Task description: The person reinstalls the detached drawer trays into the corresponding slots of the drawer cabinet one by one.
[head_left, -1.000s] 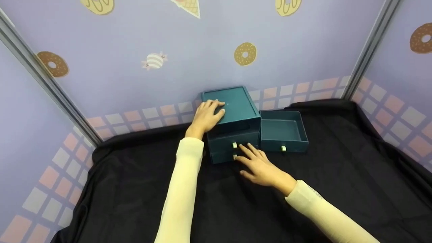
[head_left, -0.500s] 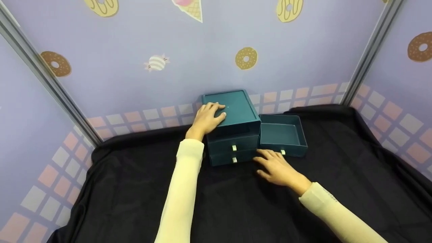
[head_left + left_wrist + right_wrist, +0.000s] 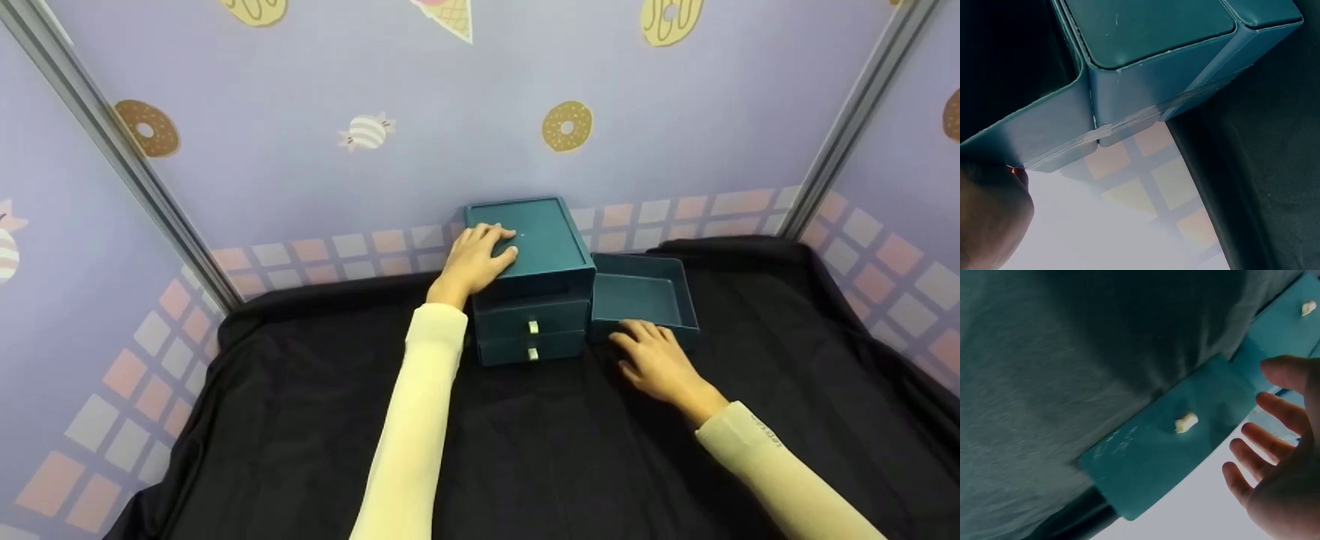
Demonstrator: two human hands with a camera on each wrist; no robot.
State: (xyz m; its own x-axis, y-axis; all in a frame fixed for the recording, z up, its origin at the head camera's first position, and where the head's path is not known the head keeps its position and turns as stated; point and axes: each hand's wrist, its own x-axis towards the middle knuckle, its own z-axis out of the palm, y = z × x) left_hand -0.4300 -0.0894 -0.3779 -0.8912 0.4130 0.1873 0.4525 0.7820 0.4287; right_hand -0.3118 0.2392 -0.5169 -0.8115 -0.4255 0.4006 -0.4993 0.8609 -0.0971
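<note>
A dark teal drawer cabinet [image 3: 546, 234] stands against the back wall, its top slot without a drawer and two drawers below pushed in. My left hand [image 3: 474, 261] rests on the left part of its top; in the left wrist view part of that hand [image 3: 991, 216] shows beside the cabinet's edge. Right of the cabinet lies a loose teal drawer [image 3: 637, 296] with nothing in it. My right hand [image 3: 660, 364] is at its front, fingers spread and slightly bent, hiding its knob in the head view. The right wrist view shows that pale knob [image 3: 1186, 422] apart from the fingers.
Two pale knobs [image 3: 533, 328] mark the cabinet's lower drawers. Black cloth [image 3: 555, 442] covers the table, bunched along the walls. Lilac wall panels [image 3: 465, 127] with printed sweets stand behind and at both sides.
My right hand has moved right, from the cabinet's drawer knobs to the loose drawer's front. The left hand stays on the cabinet top. The head view has shifted slightly.
</note>
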